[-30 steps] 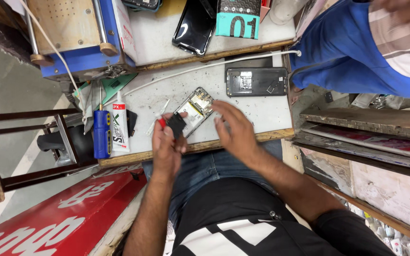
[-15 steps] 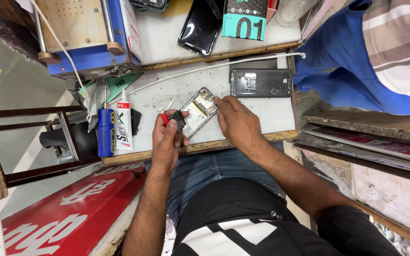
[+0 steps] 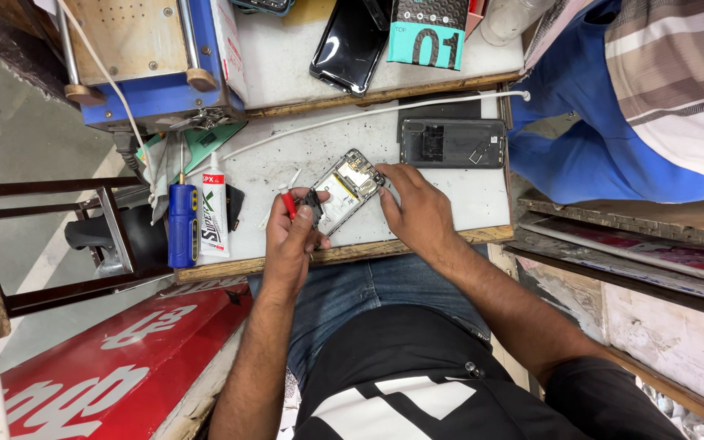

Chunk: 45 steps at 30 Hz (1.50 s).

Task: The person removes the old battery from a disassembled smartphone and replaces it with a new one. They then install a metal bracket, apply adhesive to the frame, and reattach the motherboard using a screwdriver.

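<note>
While your left hand (image 3: 291, 236) pinched the red-handled tool (image 3: 288, 201) at frame centre, your right hand (image 3: 417, 208) pressed the opened phone (image 3: 345, 190) flat on the desk (image 3: 466, 195) (fingers holding nothing); steadier bracing probably suited such small parts.

Both bare forearms extended forward from the body, left hand (image 3: 291, 236) curled in a closed grip, thumb folded over, right hand (image 3: 417, 208) laid palm down, fingers (image 3: 389, 173) stretched and pressed forward
</note>
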Motion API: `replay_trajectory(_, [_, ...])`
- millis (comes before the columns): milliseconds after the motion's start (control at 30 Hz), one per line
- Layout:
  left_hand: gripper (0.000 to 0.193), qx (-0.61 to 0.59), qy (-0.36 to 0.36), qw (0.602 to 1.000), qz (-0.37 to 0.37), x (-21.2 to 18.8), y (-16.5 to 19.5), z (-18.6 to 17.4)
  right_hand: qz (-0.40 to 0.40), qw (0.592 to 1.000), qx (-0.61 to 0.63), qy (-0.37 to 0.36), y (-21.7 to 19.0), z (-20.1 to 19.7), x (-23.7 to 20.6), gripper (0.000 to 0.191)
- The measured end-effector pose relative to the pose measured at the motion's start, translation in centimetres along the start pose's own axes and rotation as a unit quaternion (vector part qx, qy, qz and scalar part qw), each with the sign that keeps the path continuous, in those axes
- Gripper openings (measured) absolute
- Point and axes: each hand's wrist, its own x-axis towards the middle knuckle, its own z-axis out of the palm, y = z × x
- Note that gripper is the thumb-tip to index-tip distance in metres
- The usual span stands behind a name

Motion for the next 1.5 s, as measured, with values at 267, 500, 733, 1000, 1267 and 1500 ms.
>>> replay_trajectory(267, [0.06, 0.411, 0.067, 0.909, 0.026, 1.6, 2.5, 0.9, 0.062, 0.997, 0.017, -0.042, 0.2, 0.2, 0.0, 0.039])
replay_trajectory(500, [0.05, 0.677, 0.086, 0.695, 0.226, 5.2, 4.4, 1.5, 0.05, 0.998, 0.034, -0.017, 0.5, 0.2, -0.5, 0.04])
replay_trajectory(733, [0.023, 0.631, -0.076, 0.74, 0.219, 4.7, 0.9, 5.2, 0.056, 0.996, 0.07, 0.025, 1.1, 0.5, -0.9, 0.036])
replay_trajectory(1000, [0.02, 0.66, -0.048, 0.726, 0.186, 5.7, 0.0, 7.6, 0.029, 0.998, 0.044, 0.041, 2.1, 1.0, -1.3, 0.034])
replay_trajectory(1267, [0.025, 0.639, 0.019, 0.754, 0.148, 4.9, -1.2, 8.7, 0.037, 0.999, 0.007, 0.008, 2.0, 1.2, -1.1, 0.05])
replay_trajectory(1500, [0.02, 0.638, 0.004, 0.76, 0.121, 5.5, -0.7, 8.6, 0.012, 0.999, -0.03, 0.022, 1.9, 1.3, -1.1, 0.057])
